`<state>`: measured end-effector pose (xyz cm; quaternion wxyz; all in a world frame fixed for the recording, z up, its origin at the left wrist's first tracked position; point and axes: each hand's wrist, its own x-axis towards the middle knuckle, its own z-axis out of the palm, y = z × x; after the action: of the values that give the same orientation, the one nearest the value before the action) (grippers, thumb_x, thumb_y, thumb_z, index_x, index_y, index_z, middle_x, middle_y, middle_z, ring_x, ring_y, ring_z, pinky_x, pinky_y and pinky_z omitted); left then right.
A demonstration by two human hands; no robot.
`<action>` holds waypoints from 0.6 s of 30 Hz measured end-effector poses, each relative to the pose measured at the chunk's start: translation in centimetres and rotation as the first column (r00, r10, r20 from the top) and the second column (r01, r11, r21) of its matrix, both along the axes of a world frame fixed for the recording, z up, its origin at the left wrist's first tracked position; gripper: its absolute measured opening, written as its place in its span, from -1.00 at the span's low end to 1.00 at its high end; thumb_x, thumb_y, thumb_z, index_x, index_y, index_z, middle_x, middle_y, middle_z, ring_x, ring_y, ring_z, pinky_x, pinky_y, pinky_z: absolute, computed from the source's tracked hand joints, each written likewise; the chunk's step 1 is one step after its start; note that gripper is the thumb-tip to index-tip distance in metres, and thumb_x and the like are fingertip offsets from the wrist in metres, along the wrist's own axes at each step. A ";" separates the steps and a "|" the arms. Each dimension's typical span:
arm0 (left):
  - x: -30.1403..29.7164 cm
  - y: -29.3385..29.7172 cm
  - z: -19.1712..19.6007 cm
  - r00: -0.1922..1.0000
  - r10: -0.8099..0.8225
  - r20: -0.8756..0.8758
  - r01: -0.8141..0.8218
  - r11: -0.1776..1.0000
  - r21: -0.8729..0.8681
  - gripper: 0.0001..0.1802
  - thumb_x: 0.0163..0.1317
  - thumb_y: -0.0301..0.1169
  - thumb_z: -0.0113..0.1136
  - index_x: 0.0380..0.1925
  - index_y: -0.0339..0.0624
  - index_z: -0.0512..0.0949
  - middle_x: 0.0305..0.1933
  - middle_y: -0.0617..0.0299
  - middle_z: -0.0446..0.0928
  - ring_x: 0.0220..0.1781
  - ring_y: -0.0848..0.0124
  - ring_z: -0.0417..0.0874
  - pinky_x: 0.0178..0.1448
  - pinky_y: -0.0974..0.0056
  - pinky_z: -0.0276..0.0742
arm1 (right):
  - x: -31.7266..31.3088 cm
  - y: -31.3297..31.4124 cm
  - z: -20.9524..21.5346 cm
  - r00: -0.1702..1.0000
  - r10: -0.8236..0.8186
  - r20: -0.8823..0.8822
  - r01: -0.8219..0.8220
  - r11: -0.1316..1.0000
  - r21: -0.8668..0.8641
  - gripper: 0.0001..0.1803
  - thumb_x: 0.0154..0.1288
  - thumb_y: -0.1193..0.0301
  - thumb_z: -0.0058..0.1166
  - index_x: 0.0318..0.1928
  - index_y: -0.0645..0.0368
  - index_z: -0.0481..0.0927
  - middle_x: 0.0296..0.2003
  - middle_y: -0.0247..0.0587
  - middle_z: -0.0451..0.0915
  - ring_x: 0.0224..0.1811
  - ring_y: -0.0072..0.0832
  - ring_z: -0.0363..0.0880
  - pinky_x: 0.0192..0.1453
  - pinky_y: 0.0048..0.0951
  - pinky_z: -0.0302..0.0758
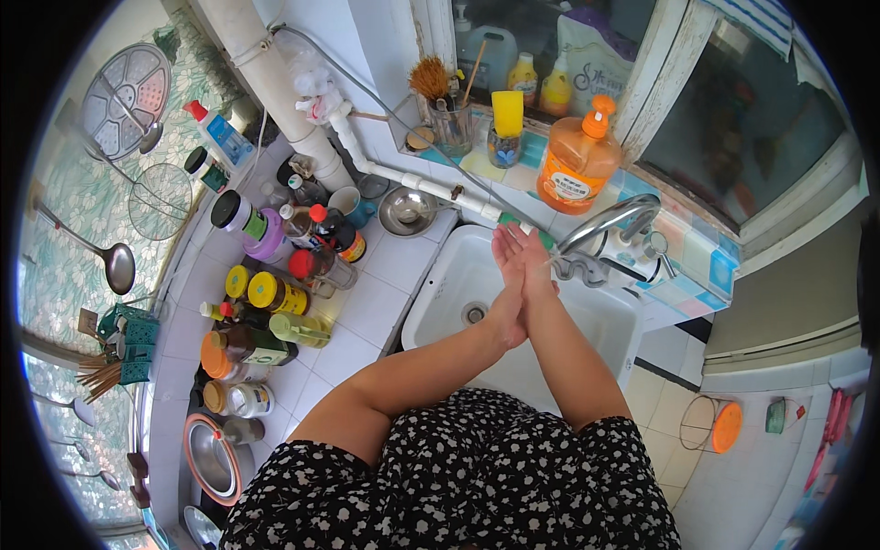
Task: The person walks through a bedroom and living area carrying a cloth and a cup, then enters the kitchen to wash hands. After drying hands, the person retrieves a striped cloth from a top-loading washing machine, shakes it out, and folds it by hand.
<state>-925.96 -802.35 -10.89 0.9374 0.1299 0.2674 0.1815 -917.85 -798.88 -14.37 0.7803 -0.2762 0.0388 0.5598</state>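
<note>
My left hand (510,280) and my right hand (537,260) are pressed together, palm to palm, above the white sink (429,323). Their fingers stretch out toward the far side of the basin. Neither hand grips an object. Just right of the fingertips arches a chrome faucet (612,213), with its spout close to my right hand. Whether water runs from it is hard to make out. Below and left of my hands the drain (474,313) shows in the basin floor.
An orange pump bottle (573,170) stands on the tiled ledge behind the sink, near a yellow sponge (507,114) in a glass. A metal bowl (407,213) sits at the counter's back corner. Several bottles and jars (278,291) crowd the left counter. A white pipe (412,181) runs along the wall.
</note>
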 end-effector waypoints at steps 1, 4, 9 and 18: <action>0.1 -0.7 0.4 1.000 -0.004 -0.020 0.004 1.000 -0.025 -0.47 0.43 0.11 -0.31 0.16 0.02 0.32 -0.05 0.24 0.47 -0.01 0.33 0.50 0.10 0.17 0.46 | 0.9 0.7 -2.0 0.995 -0.028 0.096 0.035 0.997 -0.072 -0.48 0.46 0.10 -0.21 0.11 0.34 0.33 -0.02 0.05 0.47 0.00 -0.24 0.51 0.10 -0.25 0.51; -0.1 -0.5 0.3 0.994 -0.004 -0.108 -0.005 0.996 -0.085 -0.44 0.43 0.13 -0.39 0.11 -0.01 0.34 -0.10 0.21 0.48 -0.05 0.29 0.50 0.06 0.16 0.48 | 2.2 1.9 -4.7 0.889 -0.018 0.458 0.153 0.954 -0.258 -0.68 0.44 0.27 -0.18 -0.07 0.30 0.46 -0.31 -0.12 0.60 -0.31 -0.38 0.59 -0.16 -0.35 0.55; 0.2 1.7 -2.8 0.983 0.151 -0.101 -0.160 0.983 -0.085 -0.55 0.42 0.05 -0.34 0.03 0.06 0.36 -0.05 0.24 0.46 -0.01 0.30 0.51 0.04 0.06 0.46 | 0.1 0.1 -6.8 -0.033 0.229 0.973 0.243 0.946 -0.214 -0.59 0.39 0.15 -0.15 0.01 0.21 0.47 -0.17 -0.02 0.57 -0.15 -0.19 0.54 -0.04 -0.21 0.45; 2.1 3.5 -8.3 0.935 0.112 0.338 -0.255 0.872 0.417 -0.26 0.38 0.15 -0.34 0.37 -0.11 0.10 0.40 0.14 0.19 0.40 0.26 0.20 0.45 0.10 0.05 | -2.9 -3.1 -5.2 -0.283 0.478 0.832 0.359 0.857 -0.371 -0.46 0.36 0.14 -0.07 0.21 0.22 0.30 -0.04 -0.03 0.46 -0.05 -0.21 0.49 0.00 -0.20 0.45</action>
<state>-923.86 -798.84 -19.16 0.8887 0.2895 0.0818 0.3459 -920.73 -801.97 -19.59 0.3479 -0.8024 -0.4712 0.1140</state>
